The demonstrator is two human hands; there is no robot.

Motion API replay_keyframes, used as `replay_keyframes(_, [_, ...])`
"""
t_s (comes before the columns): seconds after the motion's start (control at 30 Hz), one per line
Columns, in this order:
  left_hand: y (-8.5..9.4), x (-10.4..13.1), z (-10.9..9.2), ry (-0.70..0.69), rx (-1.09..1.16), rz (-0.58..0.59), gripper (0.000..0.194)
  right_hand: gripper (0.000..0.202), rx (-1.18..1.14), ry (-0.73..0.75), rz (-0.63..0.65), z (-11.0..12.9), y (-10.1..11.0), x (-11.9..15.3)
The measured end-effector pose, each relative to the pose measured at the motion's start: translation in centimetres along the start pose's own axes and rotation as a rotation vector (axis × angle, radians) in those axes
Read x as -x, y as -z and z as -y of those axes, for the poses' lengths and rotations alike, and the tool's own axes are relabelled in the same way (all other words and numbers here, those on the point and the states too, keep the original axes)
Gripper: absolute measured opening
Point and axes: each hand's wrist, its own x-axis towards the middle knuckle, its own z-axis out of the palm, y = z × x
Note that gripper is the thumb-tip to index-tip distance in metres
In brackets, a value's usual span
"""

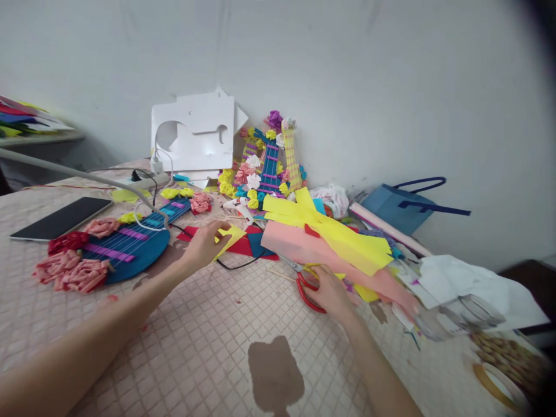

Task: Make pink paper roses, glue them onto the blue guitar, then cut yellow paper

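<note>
My left hand [204, 246] is closed on a small piece of yellow crepe paper [232, 236], pinched between thumb and fingers. My right hand [332, 292] is at the red-handled scissors [307, 285], its fingers round the handles and the blades pointing left. Beside the scissors lie wide yellow paper strips [365, 246] on top of a pink paper strip [299, 243]. Under and behind my left hand is red paper [243, 246] with a dark blue piece [259, 243] on it. A white glue gun [240, 208] stands behind it.
At left lie a blue paper guitar [143, 252] with paper flowers, a black tablet [63, 217] and a power strip [145, 182]. More decorated guitars [269, 168] lean on the wall. A blue bag [395, 205], white plastic [473, 284] and a tape roll [499, 385] are at right.
</note>
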Motion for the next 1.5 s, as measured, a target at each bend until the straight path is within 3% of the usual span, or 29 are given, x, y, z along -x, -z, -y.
replay_keyframes(0.17, [-0.2, 0.2, 0.0, -0.017, 0.009, 0.026, 0.026, 0.041, -0.012, 0.045, 0.046, -0.5, 0.3, 0.2])
replay_keyframes(0.33, [-0.7, 0.5, -0.5, -0.074, 0.013, 0.05, 0.026, 0.04, 0.002, 0.023, 0.042, -0.6, 0.1, 0.3])
replay_keyframes(0.63, [-2.1, 2.2, -2.3, -0.201, -0.008, 0.213, 0.024, 0.031, -0.019, 0.014, -0.009, -0.8, 0.4, 0.3])
replay_keyframes(0.73, [-2.7, 2.7, -2.5, -0.216, -0.007, 0.236, 0.024, 0.022, -0.014, -0.011, -0.087, -2.3, 2.0, 0.0])
replay_keyframes(0.93, [-3.3, 3.1, -2.5, -0.216, -0.013, 0.248, 0.021, 0.024, 0.081, -0.152, -0.244, -7.6, 5.2, 0.1])
replay_keyframes(1.03, [-3.4, 3.1, -2.5, -0.212, -0.011, 0.23, 0.019, 0.023, 0.094, -0.164, -0.24, -8.8, 4.9, 0.1])
replay_keyframes(1.17, [-3.4, 3.4, -2.9, -0.229, 0.003, 0.216, 0.019, 0.026, 0.09, -0.14, -0.268, -8.4, 4.0, -0.4])
replay_keyframes(1.37, [-3.6, 4.3, -3.8, -0.343, 0.018, 0.182, 0.019, 0.042, 0.113, -0.171, -0.402, -8.0, 3.4, -0.5])
replay_keyframes(1.5, [-3.8, 4.8, -4.2, -0.408, 0.015, 0.188, 0.017, 0.034, 0.131, -0.125, -0.475, -8.5, 3.1, -0.8])
